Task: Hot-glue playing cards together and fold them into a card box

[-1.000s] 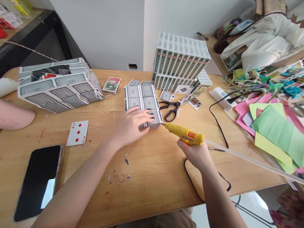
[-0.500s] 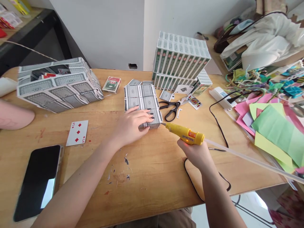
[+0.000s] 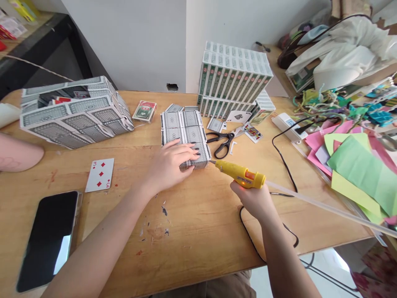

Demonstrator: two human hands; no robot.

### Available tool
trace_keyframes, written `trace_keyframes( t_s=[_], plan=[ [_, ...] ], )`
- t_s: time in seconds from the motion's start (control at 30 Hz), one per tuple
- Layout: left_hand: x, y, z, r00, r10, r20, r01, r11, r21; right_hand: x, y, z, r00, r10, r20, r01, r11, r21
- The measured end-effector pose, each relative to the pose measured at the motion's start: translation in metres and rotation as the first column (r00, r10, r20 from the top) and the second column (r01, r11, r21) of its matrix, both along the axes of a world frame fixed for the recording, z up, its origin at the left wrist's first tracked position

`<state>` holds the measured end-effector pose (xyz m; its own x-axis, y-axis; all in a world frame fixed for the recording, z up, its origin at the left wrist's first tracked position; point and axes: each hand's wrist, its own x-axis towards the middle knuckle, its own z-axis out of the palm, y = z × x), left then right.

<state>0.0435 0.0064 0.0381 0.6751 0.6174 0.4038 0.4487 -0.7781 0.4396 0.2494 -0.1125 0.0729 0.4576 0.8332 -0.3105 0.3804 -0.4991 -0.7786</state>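
Note:
A small box covered in grey-patterned playing cards (image 3: 182, 120) sits on the wooden table before me. My left hand (image 3: 172, 161) grips its near end, fingers laid over the top and the thumb along the front side. In my right hand (image 3: 252, 198) is a yellow glue gun (image 3: 240, 174), its indicator glowing orange and a long clear glue stick (image 3: 304, 200) coming out of the back. The gun's metal nozzle meets, or nearly meets, the box's near right corner. Black-handled scissors (image 3: 223, 145) lie just right of the box.
At the left stand a larger playing-card box (image 3: 89, 122) and a red-and-green card pack (image 3: 144, 111). Nearer lie a three of diamonds (image 3: 99, 175) and a phone (image 3: 49, 240). Stacked card packs (image 3: 232, 78) rise behind; a power strip (image 3: 288, 126) and coloured paper (image 3: 362, 174) lie right.
The whole view has shifted slightly. My hands, the box and the glue gun keep the same places relative to each other.

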Motion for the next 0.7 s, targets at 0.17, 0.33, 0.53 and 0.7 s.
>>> trace_keyframes(
  t_s=[0.17, 0.33, 0.53, 0.7],
  plan=[
    [0.0, 0.0, 0.0, 1.0, -0.003, 0.004, 0.003, 1.0, 0.004, 0.0, 0.0, 0.0, 1.0, -0.011, -0.003, 0.011, 1.0, 0.0],
    [0.0, -0.001, -0.001, 1.0, 0.001, 0.002, -0.001, 1.0, 0.025, 0.0, -0.001, -0.001, 0.999, -0.032, -0.035, 0.032, 0.999, 0.01],
    [0.0, -0.003, -0.001, 0.999, 0.007, -0.043, -0.003, 0.995, 0.099, 0.012, -0.004, -0.009, 0.976, -0.164, -0.146, 0.162, 0.986, -0.028],
    [0.0, -0.006, -0.002, 0.999, 0.018, -0.035, -0.014, 0.992, 0.122, 0.023, -0.006, -0.02, 0.897, -0.256, -0.359, 0.291, 0.956, 0.046]
  ],
)
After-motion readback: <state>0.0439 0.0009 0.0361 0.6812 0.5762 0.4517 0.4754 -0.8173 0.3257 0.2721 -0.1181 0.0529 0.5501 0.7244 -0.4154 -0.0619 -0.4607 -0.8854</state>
